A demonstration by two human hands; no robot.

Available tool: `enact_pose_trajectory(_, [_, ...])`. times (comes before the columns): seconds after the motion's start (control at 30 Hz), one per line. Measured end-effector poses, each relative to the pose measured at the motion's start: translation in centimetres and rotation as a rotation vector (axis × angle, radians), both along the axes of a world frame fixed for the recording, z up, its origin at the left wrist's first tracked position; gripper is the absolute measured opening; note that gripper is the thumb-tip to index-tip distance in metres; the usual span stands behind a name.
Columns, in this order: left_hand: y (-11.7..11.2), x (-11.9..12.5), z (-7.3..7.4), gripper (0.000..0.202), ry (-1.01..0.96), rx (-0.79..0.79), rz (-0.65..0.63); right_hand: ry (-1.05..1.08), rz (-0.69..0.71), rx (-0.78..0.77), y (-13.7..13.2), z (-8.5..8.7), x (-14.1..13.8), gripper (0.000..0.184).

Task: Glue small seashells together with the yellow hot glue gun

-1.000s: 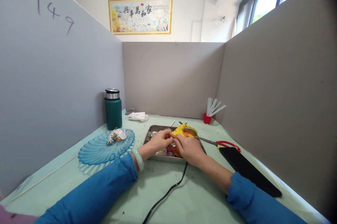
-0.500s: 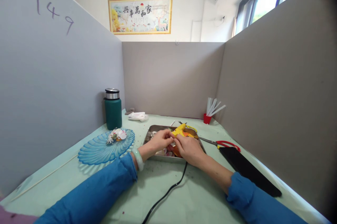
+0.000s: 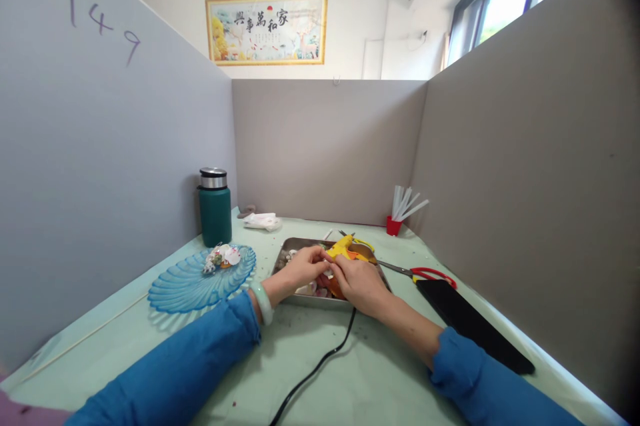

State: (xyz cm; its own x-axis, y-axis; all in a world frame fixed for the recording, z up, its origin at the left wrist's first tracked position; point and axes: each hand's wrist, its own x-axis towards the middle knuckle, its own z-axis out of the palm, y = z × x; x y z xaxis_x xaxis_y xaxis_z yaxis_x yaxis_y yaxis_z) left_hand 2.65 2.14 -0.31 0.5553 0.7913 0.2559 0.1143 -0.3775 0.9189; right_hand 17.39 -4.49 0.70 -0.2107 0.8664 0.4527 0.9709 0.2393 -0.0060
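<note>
One broad stretch of green cloth (image 3: 380, 373) spreads on the near side of the metal tray (image 3: 320, 305), open room crossed by a black cord (image 3: 320, 365) that curves up to the tray's near edge. To the tray's near right lies a black slab (image 3: 473, 326), slanting beside the right partition (image 3: 530, 179) and narrowing the room on that side. To the tray's left a scalloped blue plate (image 3: 185, 289), with a cluster of shells (image 3: 227, 256) on its farther part, takes up the way sideways. Over the tray the left hand (image 3: 306, 267) and the right hand (image 3: 361, 285) are close together, fingertips bent inward and meeting or nearly so (whatever sits between them is too small to make out, so I cannot tell whether either grip is closed on something). Shell pieces (image 3: 306, 290) lie in the tray below them, and a yellow glue gun (image 3: 341, 247) shows at the tray's far right part, partly covered by the right hand. Red-handled scissors (image 3: 419, 273) lie right of the tray, the blades pointing towards it. Beyond the tray to the left stands a green bottle (image 3: 215, 216); a white packet (image 3: 263, 221) lies behind the tray's left corner, and a red cup (image 3: 394, 227) of white sticks (image 3: 397, 203) stands past the right one. The back partition (image 3: 325, 146) is the far edge behind the tray.
</note>
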Motion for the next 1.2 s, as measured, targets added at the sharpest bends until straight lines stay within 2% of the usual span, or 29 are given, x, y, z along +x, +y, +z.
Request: enact_pose_trajectory(1.2, [-0.39,0.07,0.27,0.011,0.003,-0.019,0.006,0.023,0.017,0.007,0.09,-0.19,0.08,0.042])
